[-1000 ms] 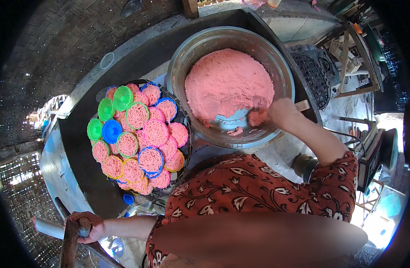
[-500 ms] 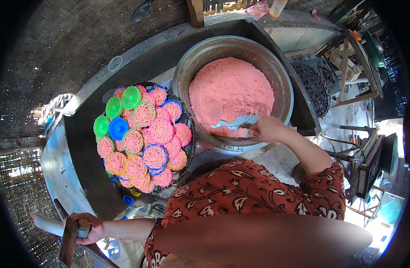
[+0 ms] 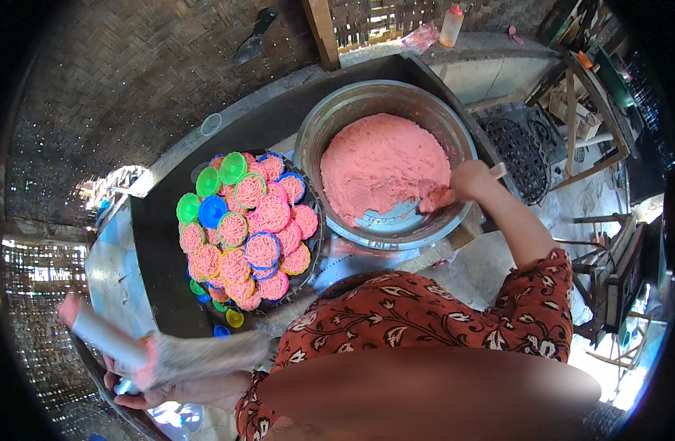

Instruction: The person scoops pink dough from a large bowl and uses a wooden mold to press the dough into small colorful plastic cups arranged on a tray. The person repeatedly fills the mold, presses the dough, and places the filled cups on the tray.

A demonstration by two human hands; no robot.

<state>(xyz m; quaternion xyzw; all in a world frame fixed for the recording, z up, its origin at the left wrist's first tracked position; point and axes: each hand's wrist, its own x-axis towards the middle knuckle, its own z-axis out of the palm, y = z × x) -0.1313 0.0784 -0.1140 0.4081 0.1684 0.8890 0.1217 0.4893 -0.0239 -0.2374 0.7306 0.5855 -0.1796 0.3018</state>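
My right hand (image 3: pixel 471 181) is closed around a spatula-like tool, with the pale handle end (image 3: pixel 498 170) poking out beyond the fist. Its dough-coated blade (image 3: pixel 435 198) is at the right inner side of a large grey-green basin (image 3: pixel 385 241). Pink dough (image 3: pixel 384 158) is heaped in that basin. At the lower left, my left hand (image 3: pixel 157 397) has its fingers stretched out, partly hidden beneath a white tube (image 3: pixel 110 334) with pink dough at its ends. A wooden bar (image 3: pixel 209 359), smeared by motion, lies across above that wrist.
Left of the basin, a round tray bears several small cups (image 3: pixel 233 168) and pink dough nests (image 3: pixel 272 213). A dark trough (image 3: pixel 157 253) surrounds them. On the ledge behind stand a bottle (image 3: pixel 451 26) and a clear ring (image 3: pixel 211 124). A black basket (image 3: pixel 515 143) sits right.
My right hand has risen rightward with the spatula, off the basin's front. My left hand has loosened from the round wooden piece. The tube and the wooden bar have shifted.
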